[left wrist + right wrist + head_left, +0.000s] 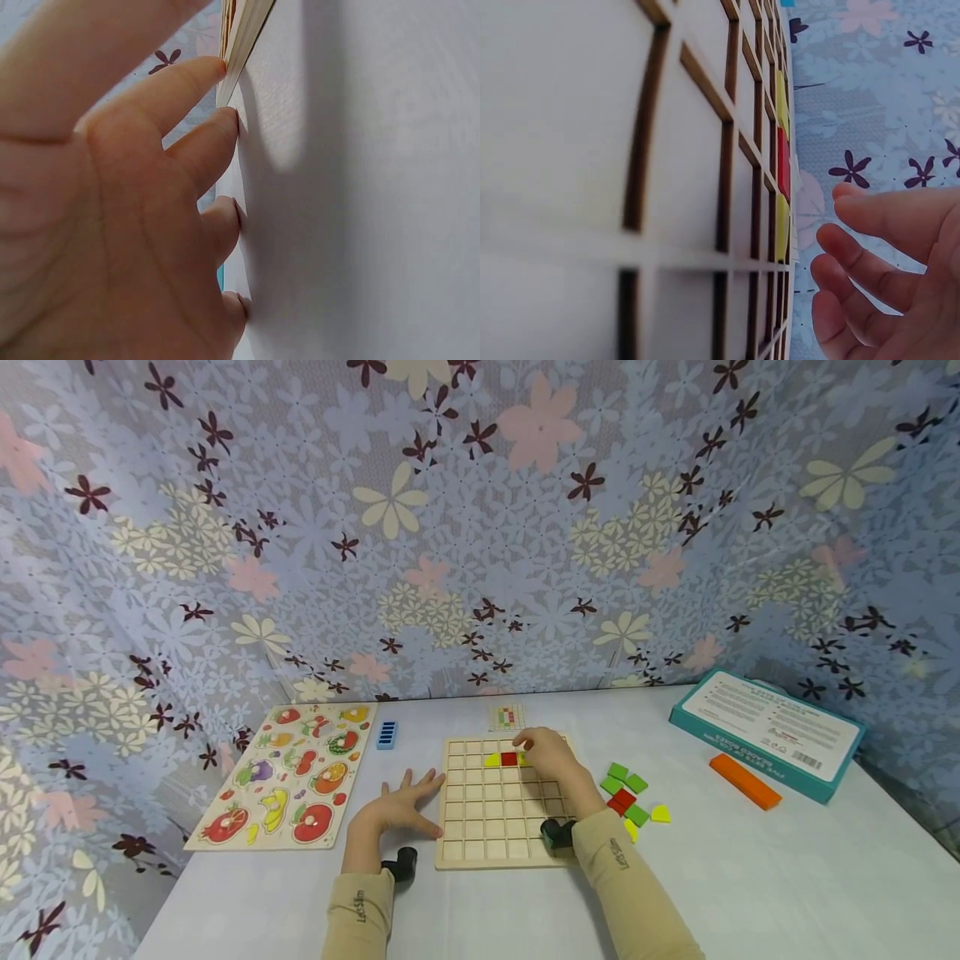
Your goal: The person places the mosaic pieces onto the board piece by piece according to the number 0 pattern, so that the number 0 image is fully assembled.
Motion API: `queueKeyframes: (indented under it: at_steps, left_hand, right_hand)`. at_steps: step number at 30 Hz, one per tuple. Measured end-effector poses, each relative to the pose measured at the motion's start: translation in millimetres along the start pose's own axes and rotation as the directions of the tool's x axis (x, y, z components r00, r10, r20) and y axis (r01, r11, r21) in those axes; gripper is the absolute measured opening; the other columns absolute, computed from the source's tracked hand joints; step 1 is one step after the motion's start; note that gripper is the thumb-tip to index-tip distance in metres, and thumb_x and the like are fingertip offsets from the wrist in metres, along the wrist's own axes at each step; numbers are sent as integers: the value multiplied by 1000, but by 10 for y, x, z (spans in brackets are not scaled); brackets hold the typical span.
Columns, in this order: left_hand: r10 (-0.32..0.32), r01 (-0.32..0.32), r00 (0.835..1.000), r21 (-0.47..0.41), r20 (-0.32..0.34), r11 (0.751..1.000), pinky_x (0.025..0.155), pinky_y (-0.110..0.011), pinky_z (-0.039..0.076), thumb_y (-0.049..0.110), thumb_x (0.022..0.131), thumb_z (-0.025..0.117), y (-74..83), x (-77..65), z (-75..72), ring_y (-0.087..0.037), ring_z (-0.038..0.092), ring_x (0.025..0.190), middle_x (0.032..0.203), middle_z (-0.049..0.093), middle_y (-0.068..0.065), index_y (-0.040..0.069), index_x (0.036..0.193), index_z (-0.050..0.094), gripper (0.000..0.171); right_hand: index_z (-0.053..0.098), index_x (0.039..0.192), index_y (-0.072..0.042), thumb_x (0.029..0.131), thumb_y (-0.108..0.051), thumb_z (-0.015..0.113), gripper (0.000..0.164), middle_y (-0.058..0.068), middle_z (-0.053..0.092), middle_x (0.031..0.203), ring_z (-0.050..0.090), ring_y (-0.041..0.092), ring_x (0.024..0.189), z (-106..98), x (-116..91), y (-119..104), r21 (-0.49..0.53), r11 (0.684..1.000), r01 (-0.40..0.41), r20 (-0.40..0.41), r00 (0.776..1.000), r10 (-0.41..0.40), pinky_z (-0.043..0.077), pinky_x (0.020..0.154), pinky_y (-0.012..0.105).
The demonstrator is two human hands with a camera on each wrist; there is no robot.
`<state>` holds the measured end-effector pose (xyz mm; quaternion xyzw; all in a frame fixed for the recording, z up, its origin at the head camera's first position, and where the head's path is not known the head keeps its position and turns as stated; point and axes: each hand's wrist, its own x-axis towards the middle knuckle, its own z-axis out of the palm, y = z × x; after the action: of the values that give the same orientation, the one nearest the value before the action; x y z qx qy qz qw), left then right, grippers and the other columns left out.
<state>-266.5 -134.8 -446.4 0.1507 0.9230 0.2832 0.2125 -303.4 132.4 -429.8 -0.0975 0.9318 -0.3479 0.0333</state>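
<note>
A wooden grid board [472, 865] lies in front of me. In one of its upper rows sit a red square tile [509, 759], a yellow tile [492, 760] on its left and another yellow tile [781, 227] on its right. My left hand [397, 806] is spread on the tabletop beside the board, its thumb and a fingertip at the left edge. Above the board's upper right part is my right hand [549, 755], close to the right yellow tile. The right wrist view shows its fingers loosely bent, apart from the tiles, with nothing between them.
Loose green, red and yellow tiles [618, 771] lie right of the board. A small pattern card [507, 717] lies behind it. Fruit puzzle board [300, 793] and blue piece [387, 735] are left; orange block [745, 781] and teal box [765, 735] are right.
</note>
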Motion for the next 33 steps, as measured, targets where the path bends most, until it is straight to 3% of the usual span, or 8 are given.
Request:
queueKeyframes:
  at_steps: [4,19,33]
  left_hand:
    - [3,-3,1000,-7,0,1000,106,-61,-13,24,66,81,-6,2,-4,-37,-4,141,153,20,-5,17,145,32,93]
    - [6,-6,1000,-9,5,1000,105,-62,-13,25,66,81,-12,9,-8,-37,-4,140,153,19,-7,16,145,31,94]
    - [3,-3,1000,-5,-1,1000,106,-62,-12,26,66,81,-9,11,-6,-37,-3,140,153,19,-6,18,145,31,94]
  right_hand:
    - [64,107,-3,88,-6,56,21,14,60,98,56,28,88,-31,-51,32,-11,1000,7,-21,1000,-7,48,72,39]
    - [63,108,-1,88,-7,55,22,13,61,94,56,27,85,-221,-249,248,36,999,26,-31,999,-25,48,69,40]
    - [63,109,-2,87,-8,56,24,12,59,96,55,25,85,-390,-425,402,76,997,8,43,999,-11,48,68,36]
